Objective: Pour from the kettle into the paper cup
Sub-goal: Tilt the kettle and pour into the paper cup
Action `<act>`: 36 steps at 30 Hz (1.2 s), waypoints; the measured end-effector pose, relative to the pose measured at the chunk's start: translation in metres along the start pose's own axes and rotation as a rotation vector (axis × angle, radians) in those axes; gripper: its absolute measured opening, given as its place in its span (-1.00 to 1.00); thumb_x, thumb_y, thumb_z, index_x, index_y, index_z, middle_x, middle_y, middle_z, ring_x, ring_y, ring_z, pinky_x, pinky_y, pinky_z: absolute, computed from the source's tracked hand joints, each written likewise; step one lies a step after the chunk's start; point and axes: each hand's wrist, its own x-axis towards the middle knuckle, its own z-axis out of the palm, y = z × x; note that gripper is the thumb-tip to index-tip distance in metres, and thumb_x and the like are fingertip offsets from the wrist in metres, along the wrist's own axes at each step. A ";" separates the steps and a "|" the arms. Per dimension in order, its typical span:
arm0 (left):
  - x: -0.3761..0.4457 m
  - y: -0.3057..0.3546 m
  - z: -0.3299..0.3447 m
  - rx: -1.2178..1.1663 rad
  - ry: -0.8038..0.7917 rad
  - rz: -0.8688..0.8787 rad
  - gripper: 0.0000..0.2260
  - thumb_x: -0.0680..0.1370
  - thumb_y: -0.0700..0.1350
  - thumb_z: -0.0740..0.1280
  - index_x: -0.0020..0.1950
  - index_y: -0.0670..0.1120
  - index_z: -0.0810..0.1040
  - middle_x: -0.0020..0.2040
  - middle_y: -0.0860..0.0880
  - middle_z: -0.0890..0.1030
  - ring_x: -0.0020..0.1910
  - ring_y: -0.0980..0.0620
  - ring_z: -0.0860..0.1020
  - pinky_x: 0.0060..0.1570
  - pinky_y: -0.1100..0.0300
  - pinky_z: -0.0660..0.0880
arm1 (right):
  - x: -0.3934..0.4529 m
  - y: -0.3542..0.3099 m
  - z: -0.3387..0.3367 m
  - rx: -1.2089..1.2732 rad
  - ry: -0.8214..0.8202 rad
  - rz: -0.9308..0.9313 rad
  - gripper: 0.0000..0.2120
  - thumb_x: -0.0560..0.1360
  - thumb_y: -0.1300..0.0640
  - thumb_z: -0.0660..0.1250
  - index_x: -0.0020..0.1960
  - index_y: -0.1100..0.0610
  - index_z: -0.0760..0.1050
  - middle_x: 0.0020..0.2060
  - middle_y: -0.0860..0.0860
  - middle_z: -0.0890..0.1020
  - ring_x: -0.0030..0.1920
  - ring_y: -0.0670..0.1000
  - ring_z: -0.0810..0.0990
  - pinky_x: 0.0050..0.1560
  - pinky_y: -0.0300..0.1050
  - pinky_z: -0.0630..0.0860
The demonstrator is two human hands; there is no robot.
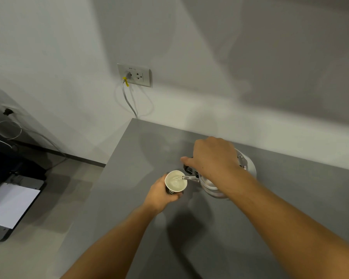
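Note:
A silver metal kettle (211, 187) with a black handle is tilted to the left above the grey table (250, 228). My right hand (212, 156) grips its handle from above and hides most of the lid. The spout reaches over the rim of a paper cup (175, 181), white inside and dark outside. Water runs from the spout into the cup, which holds liquid. My left hand (159, 195) is wrapped around the cup's side from the left and below.
The table stands against a white wall with a socket plate (134, 75); a grey cable (128, 99) hangs from it behind the table's far left corner. A printer (12, 204) with white paper sits on the floor to the left.

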 end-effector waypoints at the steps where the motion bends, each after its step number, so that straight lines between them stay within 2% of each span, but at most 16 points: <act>1: 0.000 0.000 0.000 -0.003 0.002 -0.001 -0.42 0.34 -0.03 0.64 0.33 0.13 0.57 0.14 0.14 0.70 0.14 0.18 0.64 -0.04 0.55 0.43 | 0.000 0.000 0.000 -0.001 0.003 -0.003 -0.50 0.41 -0.22 0.39 -0.49 0.04 0.28 -0.50 -0.03 0.35 -0.51 -0.05 0.23 -0.49 -0.14 0.13; 5: 0.001 -0.002 0.000 0.003 0.001 0.007 -0.41 0.33 -0.03 0.64 0.33 0.13 0.57 0.15 0.15 0.70 0.15 0.21 0.63 -0.02 0.57 0.43 | -0.001 0.000 0.000 -0.010 0.010 -0.002 -0.50 0.41 -0.22 0.39 -0.49 0.04 0.27 -0.51 -0.03 0.34 -0.51 -0.04 0.24 -0.50 -0.14 0.12; 9: 0.003 -0.005 0.002 -0.003 0.003 0.011 -0.40 0.34 -0.05 0.65 0.34 0.09 0.57 0.16 0.12 0.70 0.16 0.14 0.64 0.10 0.36 0.49 | -0.001 0.000 0.001 -0.010 0.011 0.002 -0.51 0.41 -0.22 0.39 -0.49 0.04 0.29 -0.50 -0.02 0.35 -0.51 -0.04 0.24 -0.50 -0.14 0.12; 12: 0.003 -0.006 0.002 -0.013 0.002 0.017 -0.39 0.33 -0.04 0.64 0.35 0.10 0.56 0.17 0.12 0.70 0.17 0.14 0.64 0.15 0.27 0.52 | -0.001 0.002 0.002 0.004 0.013 0.011 -0.50 0.41 -0.23 0.38 -0.50 0.06 0.30 -0.51 -0.02 0.37 -0.51 -0.04 0.26 -0.51 -0.14 0.13; 17: 0.003 -0.006 0.002 -0.027 0.011 0.016 -0.39 0.33 -0.05 0.65 0.35 0.13 0.57 0.16 0.14 0.70 0.17 0.18 0.64 0.13 0.33 0.49 | 0.001 0.009 0.004 0.013 0.020 0.021 -0.48 0.43 -0.29 0.34 -0.47 0.05 0.28 -0.50 -0.02 0.36 -0.51 -0.04 0.25 -0.51 -0.15 0.11; 21: 0.002 -0.005 0.001 -0.042 0.002 0.009 -0.39 0.34 -0.07 0.65 0.36 0.09 0.56 0.17 0.11 0.70 0.18 0.15 0.64 0.18 0.23 0.53 | 0.001 0.017 0.009 0.041 0.027 0.031 -0.46 0.42 -0.33 0.34 -0.47 0.04 0.28 -0.50 0.00 0.38 -0.50 -0.03 0.27 -0.51 -0.16 0.12; 23: 0.002 -0.005 0.001 -0.039 -0.001 0.005 -0.39 0.35 -0.07 0.65 0.37 0.10 0.56 0.15 0.11 0.70 0.12 0.17 0.64 0.06 0.28 0.54 | 0.001 0.022 0.011 0.064 0.026 0.049 -0.46 0.41 -0.33 0.34 -0.47 0.05 0.30 -0.50 0.00 0.40 -0.50 -0.01 0.30 -0.51 -0.16 0.13; 25: 0.002 -0.003 0.002 -0.033 -0.013 -0.002 -0.41 0.37 -0.05 0.64 0.36 0.12 0.55 0.11 0.09 0.71 -0.08 0.22 0.62 -0.16 0.36 0.49 | 0.000 0.030 0.013 0.107 0.012 0.068 -0.44 0.41 -0.34 0.35 -0.49 0.07 0.33 -0.52 0.01 0.43 -0.50 -0.01 0.35 -0.51 -0.16 0.15; 27: 0.002 -0.003 0.002 -0.032 -0.018 -0.006 -0.42 0.38 -0.04 0.64 0.35 0.11 0.55 0.09 0.06 0.71 -0.21 0.24 0.57 -0.24 0.37 0.45 | -0.001 0.038 0.014 0.163 -0.023 0.085 -0.41 0.42 -0.35 0.36 -0.49 0.10 0.37 -0.53 0.03 0.47 -0.48 0.03 0.42 -0.49 -0.15 0.23; 31: 0.002 -0.005 0.002 -0.028 -0.006 -0.002 -0.40 0.37 -0.08 0.65 0.37 0.05 0.56 0.16 0.08 0.70 0.11 0.15 0.64 0.03 0.36 0.48 | 0.000 0.051 0.022 0.255 -0.071 0.114 -0.39 0.41 -0.39 0.35 -0.40 0.17 0.49 -0.45 0.08 0.63 -0.35 0.12 0.59 -0.33 -0.06 0.48; 33: 0.003 -0.006 0.001 -0.027 -0.011 -0.001 -0.39 0.36 -0.08 0.66 0.37 0.06 0.56 0.16 0.09 0.70 0.15 0.14 0.64 0.04 0.37 0.47 | -0.001 0.058 0.027 0.301 -0.081 0.132 -0.38 0.39 -0.40 0.35 -0.45 0.16 0.47 -0.53 0.04 0.60 -0.43 0.08 0.56 -0.41 -0.09 0.43; 36: 0.004 -0.007 0.001 -0.014 -0.018 -0.011 -0.38 0.34 -0.08 0.66 0.36 0.08 0.56 0.15 0.12 0.70 0.14 0.20 0.64 0.01 0.50 0.44 | -0.005 0.067 0.033 0.340 -0.086 0.156 -0.34 0.37 -0.40 0.35 -0.56 0.11 0.32 -0.75 -0.06 0.39 -0.65 -0.11 0.35 -0.52 -0.15 0.21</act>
